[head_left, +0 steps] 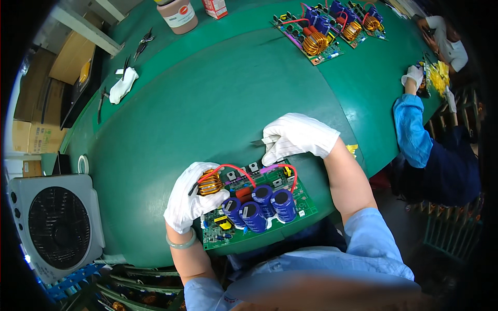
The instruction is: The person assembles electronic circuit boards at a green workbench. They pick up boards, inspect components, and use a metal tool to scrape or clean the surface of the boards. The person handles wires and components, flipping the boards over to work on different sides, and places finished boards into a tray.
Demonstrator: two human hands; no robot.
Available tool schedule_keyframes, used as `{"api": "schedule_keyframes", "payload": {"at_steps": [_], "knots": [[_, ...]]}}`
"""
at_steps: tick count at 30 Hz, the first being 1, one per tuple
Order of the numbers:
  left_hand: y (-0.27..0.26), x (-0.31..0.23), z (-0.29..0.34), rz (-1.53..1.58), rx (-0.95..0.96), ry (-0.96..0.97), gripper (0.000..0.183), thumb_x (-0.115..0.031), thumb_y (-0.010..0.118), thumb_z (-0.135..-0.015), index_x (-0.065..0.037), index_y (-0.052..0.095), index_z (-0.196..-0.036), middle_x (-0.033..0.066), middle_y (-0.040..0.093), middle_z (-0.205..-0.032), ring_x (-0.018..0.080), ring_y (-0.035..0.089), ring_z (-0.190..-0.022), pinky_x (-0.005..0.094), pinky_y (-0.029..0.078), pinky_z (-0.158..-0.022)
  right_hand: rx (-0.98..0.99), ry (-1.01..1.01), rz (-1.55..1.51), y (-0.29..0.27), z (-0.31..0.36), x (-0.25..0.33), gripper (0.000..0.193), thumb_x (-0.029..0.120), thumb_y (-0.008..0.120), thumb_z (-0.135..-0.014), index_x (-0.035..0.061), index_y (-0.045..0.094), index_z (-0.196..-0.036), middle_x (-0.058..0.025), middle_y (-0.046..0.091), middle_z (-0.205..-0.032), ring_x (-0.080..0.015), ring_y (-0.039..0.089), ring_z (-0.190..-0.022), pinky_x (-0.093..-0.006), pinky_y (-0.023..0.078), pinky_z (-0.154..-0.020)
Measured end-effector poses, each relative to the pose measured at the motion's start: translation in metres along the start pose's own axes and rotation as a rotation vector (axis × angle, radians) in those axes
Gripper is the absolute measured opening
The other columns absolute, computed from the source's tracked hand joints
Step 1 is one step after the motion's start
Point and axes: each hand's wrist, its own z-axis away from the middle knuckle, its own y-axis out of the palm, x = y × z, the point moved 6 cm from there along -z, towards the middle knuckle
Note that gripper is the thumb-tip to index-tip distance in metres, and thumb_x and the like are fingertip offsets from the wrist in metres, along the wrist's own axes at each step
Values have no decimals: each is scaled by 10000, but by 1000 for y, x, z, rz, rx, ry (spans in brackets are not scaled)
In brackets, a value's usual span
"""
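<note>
A green circuit board [282, 227] lies in front of me near the table edge, with several blue capacitors [262, 200], red wires and a copper-wound coil [210, 182] standing on it. My left hand [189, 199], in a white glove, is closed round the coil at the board's left end, thumb against the near side. Above the board's far right corner, my gloved right hand [296, 139] pinches a thin, flat grey piece [257, 142] that points left; its exact kind does not show. The right fingers are apart from the board.
Similar coil-bearing boards [315, 44] stand at the far right. A jar [178, 16] and red-white box [215, 8] stand at the back. Pliers [101, 106], a white cloth [124, 86] and a fan [59, 225] are left. A co-worker's blue sleeve [412, 124] is at right.
</note>
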Motion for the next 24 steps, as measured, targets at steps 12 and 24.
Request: {"api": "schedule_keyframes", "payload": {"at_steps": [12,24], "knots": [[3,6,-1,50,54,-88,535,-290,821,-701,0,655,-1119,129,638,-1063,276,616,-999,377,488,-923,-70,-17,143,1,0,-6,261,305,743,-789,71,653,-864,-124,662,-786,-373,628,-749,-456,460,-639],[8,36,6,509,31,-279,507,-202,843,-739,20,649,-1152,91,617,-1099,202,613,-1027,343,496,-924,-251,65,212,-21,11,-12,488,544,685,-852,58,653,-823,-161,667,-789,-395,644,-777,-487,496,-688]]}}
